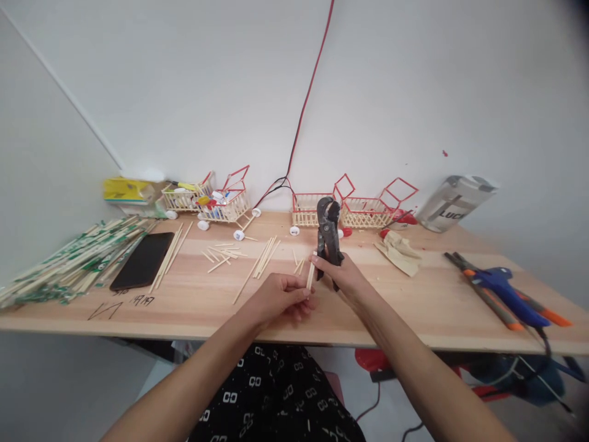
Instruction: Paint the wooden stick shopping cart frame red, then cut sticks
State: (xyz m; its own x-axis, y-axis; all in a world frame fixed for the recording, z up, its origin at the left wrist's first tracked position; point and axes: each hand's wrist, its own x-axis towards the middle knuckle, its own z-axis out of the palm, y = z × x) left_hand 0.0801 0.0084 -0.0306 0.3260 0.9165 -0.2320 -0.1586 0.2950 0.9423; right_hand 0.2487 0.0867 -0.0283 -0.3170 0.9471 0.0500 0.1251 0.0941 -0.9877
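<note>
Between the thumb and fingers of my left hand (283, 298) is a small bundle of short wooden sticks (311, 274), held tilted up over the table's front half. My right hand (345, 274) grips black pliers (328, 230), their head pointing up and away from me. Its thumb also touches the top of the bundle. The palm hides part of the pliers' handles. Close to my left hand lie longer cut sticks (265, 258) and a few short pieces (299, 266). Farther left is a loose pile of short sticks (223, 253).
Miniature stick carts (225, 205) and red-trimmed stick baskets (368, 212) line the wall. At left lie a phone (142, 261) and paper-wrapped chopsticks (78, 264). A blue glue gun (510, 294) rests over orange-handled pliers (488, 301) at right, near crumpled brown paper (400, 253).
</note>
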